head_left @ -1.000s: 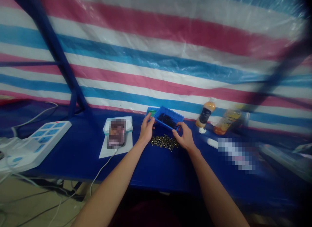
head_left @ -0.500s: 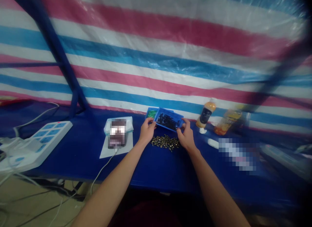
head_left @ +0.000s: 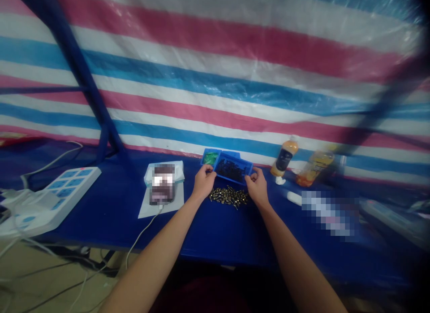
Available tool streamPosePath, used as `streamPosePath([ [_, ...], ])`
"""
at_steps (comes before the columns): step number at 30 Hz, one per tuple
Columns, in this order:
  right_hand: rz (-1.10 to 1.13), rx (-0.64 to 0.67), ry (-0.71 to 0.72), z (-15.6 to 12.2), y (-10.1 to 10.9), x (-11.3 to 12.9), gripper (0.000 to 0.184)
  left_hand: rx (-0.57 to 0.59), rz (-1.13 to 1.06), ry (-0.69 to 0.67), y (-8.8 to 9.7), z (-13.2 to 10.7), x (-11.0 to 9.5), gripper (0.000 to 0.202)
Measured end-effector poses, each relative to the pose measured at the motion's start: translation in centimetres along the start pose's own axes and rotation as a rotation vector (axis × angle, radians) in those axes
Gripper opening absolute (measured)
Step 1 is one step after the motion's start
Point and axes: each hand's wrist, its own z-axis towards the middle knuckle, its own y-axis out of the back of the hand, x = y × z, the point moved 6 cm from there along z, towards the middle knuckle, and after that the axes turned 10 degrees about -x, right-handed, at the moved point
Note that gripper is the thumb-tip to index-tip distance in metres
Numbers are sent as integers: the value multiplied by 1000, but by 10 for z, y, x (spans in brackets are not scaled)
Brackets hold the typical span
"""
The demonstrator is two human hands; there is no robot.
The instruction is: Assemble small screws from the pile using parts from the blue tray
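Observation:
Between my two hands is a shallow blue plastic tray (head_left: 233, 156) holding a heap of small black pieces (head_left: 231, 168), too fine to name. My left hand (head_left: 204, 182) grips its left end, thumb over the near edge. At the right end, my right hand (head_left: 257, 186) is closed on the rim the same way. Just behind it, partly covered, sits another blue tray (head_left: 203, 157) with something green (head_left: 211, 158) inside. On the table in front of the held tray lies a loose pile of small brass-coloured and dark metal parts (head_left: 229, 197).
On the left are a phone (head_left: 161, 184) on a white packet, its charging cable and a big white power strip (head_left: 72, 187). Two drink bottles (head_left: 285, 157) stand at the back right, near a crumpled white tissue (head_left: 280, 180). A striped sheet (head_left: 215, 80) hangs behind the blue table (head_left: 221, 241).
The held tray has tipped slightly, its near side now lower in view, and the black pieces look darker. Both hands keep hold of its ends. The metal pile is unchanged.

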Motion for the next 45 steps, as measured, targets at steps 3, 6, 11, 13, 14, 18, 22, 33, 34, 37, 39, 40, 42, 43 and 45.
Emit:
streamPosePath([
  [3, 19, -4, 31, -1, 2, 5, 43, 32, 57, -35, 1, -3, -6, 7],
  [6, 33, -15, 41, -1, 3, 6, 43, 30, 128, -55, 4, -6, -14, 7],
  [11, 41, -7, -1, 0, 2, 1, 44, 26, 202, -106, 6, -9, -23, 8],
  [13, 22, -12, 4, 1, 2, 1, 44, 34, 217, -121, 6, -10, -24, 8],
  [14, 12, -16, 9, 1, 2, 2, 44, 40, 224, -126, 5, -10, -24, 9],
  [18, 2, -37, 33, 0, 4, 5, 42, 54, 247, -137, 4, -9, -21, 11],
  [22, 43, -44, 63, -1, 4, 9, 41, 51, 239, -138, 4, -8, -19, 12],
  [33, 22, -45, 76, -6, 4, 14, 31, 59, 180, -146, 2, -8, -16, 18],
  [34, 21, -44, 77, -6, 4, 14, 30, 59, 180, -146, 2, -8, -16, 18],
  [37, 20, -44, 81, -6, 4, 14, 29, 61, 183, -145, 2, -8, -16, 18],
  [39, 11, -41, 82, -6, 4, 14, 29, 61, 192, -139, 2, -8, -17, 17],
  [40, 4, -39, 82, -6, 5, 14, 29, 62, 197, -135, 2, -8, -17, 15],
  [42, -11, -39, 87, -6, 5, 14, 28, 64, 204, -126, 2, -8, -17, 13],
  [43, -17, -41, 90, -6, 5, 14, 28, 66, 206, -124, 2, -8, -17, 12],
  [45, -28, -47, 97, -6, 6, 14, 28, 70, 205, -122, 2, -9, -17, 11],
])
